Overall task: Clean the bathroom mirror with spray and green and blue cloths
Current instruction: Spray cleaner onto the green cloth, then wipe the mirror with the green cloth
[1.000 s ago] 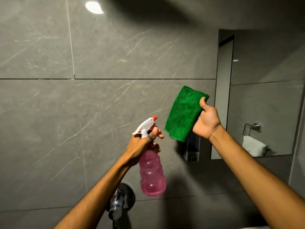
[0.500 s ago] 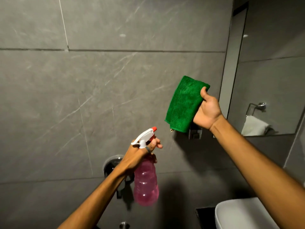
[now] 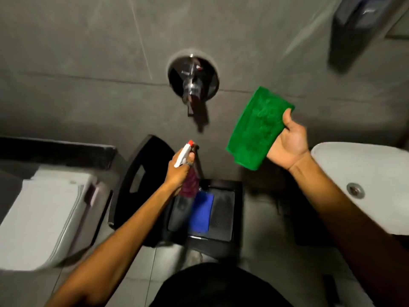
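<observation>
My left hand (image 3: pixel 179 171) grips the neck of a pink spray bottle (image 3: pixel 190 185) with a white trigger and red nozzle, low over a black stool. My right hand (image 3: pixel 287 145) holds a folded green cloth (image 3: pixel 256 127) up in front of the grey tiled wall, thumb on its right edge. A blue cloth (image 3: pixel 200 214) lies flat on the seat of the black stool (image 3: pixel 223 211), just below and right of the bottle. The mirror is out of view.
A chrome wall valve (image 3: pixel 193 78) juts out above the stool. A white toilet (image 3: pixel 44 216) sits at the left, a white basin (image 3: pixel 363 185) with a drain at the right. A dark dispenser (image 3: pixel 352 23) hangs at top right. Grey floor tiles lie below.
The view has tilted down from the wall and mirror to the stool and floor. My left hand has lowered the spray bottle toward the stool; my right hand still holds the green cloth.
</observation>
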`<state>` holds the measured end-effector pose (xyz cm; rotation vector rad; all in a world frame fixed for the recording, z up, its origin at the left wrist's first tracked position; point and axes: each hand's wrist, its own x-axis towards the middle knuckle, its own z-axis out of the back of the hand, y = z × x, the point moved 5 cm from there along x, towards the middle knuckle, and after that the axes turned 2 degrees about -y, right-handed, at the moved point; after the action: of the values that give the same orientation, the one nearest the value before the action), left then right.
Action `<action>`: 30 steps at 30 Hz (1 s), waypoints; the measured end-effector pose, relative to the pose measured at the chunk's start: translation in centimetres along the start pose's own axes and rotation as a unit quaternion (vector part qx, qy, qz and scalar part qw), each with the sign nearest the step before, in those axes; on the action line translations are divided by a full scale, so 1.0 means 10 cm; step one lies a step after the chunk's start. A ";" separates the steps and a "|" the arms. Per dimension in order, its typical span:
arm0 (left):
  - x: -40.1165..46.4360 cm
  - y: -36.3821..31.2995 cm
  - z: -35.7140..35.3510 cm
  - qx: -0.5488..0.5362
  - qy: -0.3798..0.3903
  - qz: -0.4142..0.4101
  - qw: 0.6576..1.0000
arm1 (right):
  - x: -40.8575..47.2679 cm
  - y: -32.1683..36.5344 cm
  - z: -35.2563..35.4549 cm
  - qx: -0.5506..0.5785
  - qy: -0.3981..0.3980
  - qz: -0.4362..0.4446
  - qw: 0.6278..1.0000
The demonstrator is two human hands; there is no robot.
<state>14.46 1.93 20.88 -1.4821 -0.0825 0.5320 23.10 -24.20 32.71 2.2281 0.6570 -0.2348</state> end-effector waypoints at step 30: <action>0.20 2.31 0.45 0.095 -0.057 0.045 0.993 | 0.29 -2.02 1.07 0.073 -0.204 -0.083 0.973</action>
<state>7.92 6.81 -1.33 -1.2729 -0.0526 0.6784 15.31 -19.67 11.47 2.1688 0.6124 -0.8248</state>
